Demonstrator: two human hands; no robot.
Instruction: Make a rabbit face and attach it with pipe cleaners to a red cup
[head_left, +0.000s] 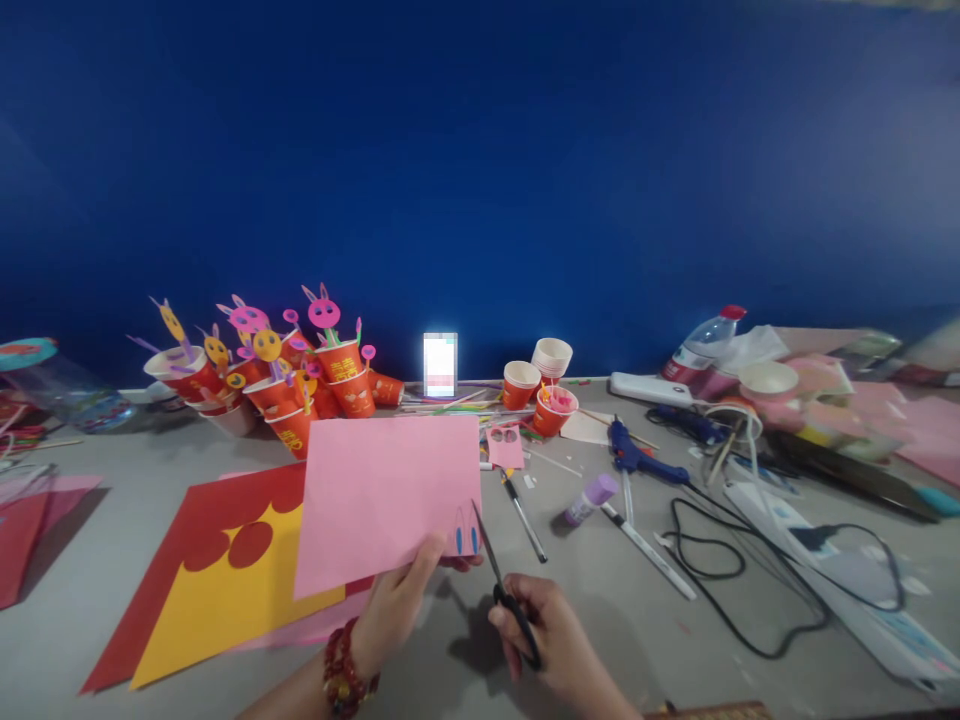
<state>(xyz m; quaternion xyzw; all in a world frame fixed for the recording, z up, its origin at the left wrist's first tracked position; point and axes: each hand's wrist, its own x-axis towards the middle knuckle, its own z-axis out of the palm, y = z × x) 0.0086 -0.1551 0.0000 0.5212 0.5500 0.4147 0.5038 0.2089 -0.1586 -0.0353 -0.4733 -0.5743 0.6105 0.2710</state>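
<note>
Pink paper [390, 490] held over bench [150, 455] by left hand [394, 610], fingers pinching bottom edge. Scissors [495, 568] gripped by right hand [544, 620], beside drawn shapes [460, 540]. Lines best followed slowly, paper turned.

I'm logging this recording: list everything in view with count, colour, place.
table: one, grey, underneath
wall: one, blue, behind
large sheet: one, pink, centre
other sheets: several, red, yellow and pink, left
decorated cups: several, red, back left
lit screen: one, white, back centre
other cups: several, red, back centre
sticks: many, mixed, back centre
glue stick: one, purple, right
glue gun: at least one, blue, right
pen: one, black, centre
marker: one, white, right
power strip: one, white, right
cables: some, black, right
bottle: one, red-capped, back right
container: one, clear, far left
clutter: uncountable, mostly pink, far right
scissors: one, black, front centre
bracelet: one, red, left wrist
left hand: one, holding the large sheet
right hand: one, holding scissors
</note>
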